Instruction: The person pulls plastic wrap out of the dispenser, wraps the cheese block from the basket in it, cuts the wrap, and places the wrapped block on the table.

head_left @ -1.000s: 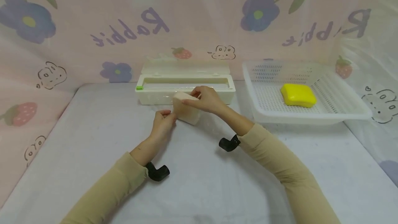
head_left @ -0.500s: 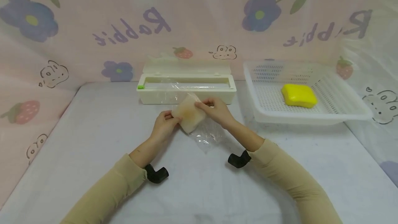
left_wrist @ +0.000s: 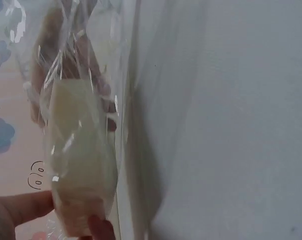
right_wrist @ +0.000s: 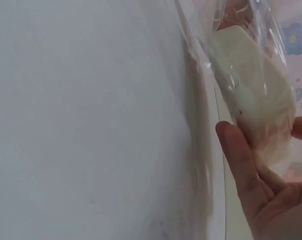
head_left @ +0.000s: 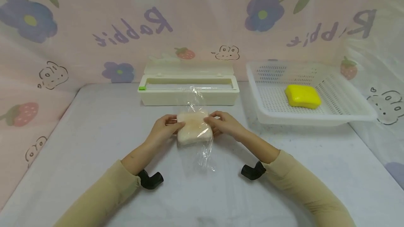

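A thick, pale slice of bread (head_left: 190, 123) with a browned middle is held up between both hands in the head view. Clear plastic wrap (head_left: 206, 155) covers it, crinkled, with loose ends sticking out beyond its far and near edges. My left hand (head_left: 161, 129) pinches the left side, thumb on top and fingers underneath. On the opposite side my right hand (head_left: 228, 126) grips the slice the same way. From the left wrist, the bread (left_wrist: 76, 145) shows edge-on under shiny film. The right wrist view has fingers (right_wrist: 238, 157) below the wrapped bread.
Behind the hands stands a cream wrap dispenser box (head_left: 189, 98) with its lid raised and a green slider at its left end. To the right, a white perforated basket (head_left: 315, 118) holds a yellow rounded block (head_left: 303, 96). A printed curtain (head_left: 202, 16) hangs behind.
The bread has turned from tilted to level and squared toward me, coming nearer, away from the dispenser. Both hands now hold opposite sides; the wrap's loose ends show at front and back.
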`<move>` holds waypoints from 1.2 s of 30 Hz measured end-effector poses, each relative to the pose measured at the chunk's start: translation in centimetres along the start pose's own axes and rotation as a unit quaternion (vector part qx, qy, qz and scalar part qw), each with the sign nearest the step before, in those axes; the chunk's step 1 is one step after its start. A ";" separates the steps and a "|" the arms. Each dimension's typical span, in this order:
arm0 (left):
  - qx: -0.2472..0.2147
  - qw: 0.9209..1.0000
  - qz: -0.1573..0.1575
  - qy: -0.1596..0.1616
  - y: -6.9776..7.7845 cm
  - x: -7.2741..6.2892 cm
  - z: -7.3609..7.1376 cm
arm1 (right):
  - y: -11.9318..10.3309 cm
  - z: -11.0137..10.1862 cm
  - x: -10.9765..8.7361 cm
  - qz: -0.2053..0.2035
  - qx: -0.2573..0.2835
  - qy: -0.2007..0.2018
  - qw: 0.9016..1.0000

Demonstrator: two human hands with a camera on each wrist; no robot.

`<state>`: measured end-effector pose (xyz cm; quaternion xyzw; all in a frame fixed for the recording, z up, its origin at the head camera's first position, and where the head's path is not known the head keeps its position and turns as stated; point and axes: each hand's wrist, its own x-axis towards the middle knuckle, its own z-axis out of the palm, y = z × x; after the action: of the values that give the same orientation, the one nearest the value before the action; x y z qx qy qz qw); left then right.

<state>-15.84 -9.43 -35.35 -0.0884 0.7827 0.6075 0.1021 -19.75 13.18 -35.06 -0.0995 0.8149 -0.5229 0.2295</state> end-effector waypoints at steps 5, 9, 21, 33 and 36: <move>0.036 0.998 -0.009 -0.045 -0.3 -0.4 -0.5 | 1.0 -0.1 -0.6 0.004 -0.014 -0.033 0.999; 0.058 0.996 -0.013 -0.061 -0.4 -0.3 -0.7 | 1.6 -0.1 -0.6 0.002 -0.046 -0.052 0.998; 0.101 0.992 -0.039 -0.058 -0.4 0.9 -1.3 | 1.7 -1.3 0.9 0.003 -0.072 -0.016 0.997; 0.085 0.992 -0.006 -0.092 0.0 2.8 -0.8 | 1.0 -0.2 3.2 -0.012 -0.008 -0.021 1.000; 0.080 0.993 -0.004 -0.088 0.0 3.0 -0.8 | 0.9 -0.1 3.3 -0.013 -0.002 -0.029 0.999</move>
<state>-18.79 -10.20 -35.94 -0.0290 0.8167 0.5476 0.1796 -22.67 12.34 -36.68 -0.1254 0.8073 -0.5212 0.2466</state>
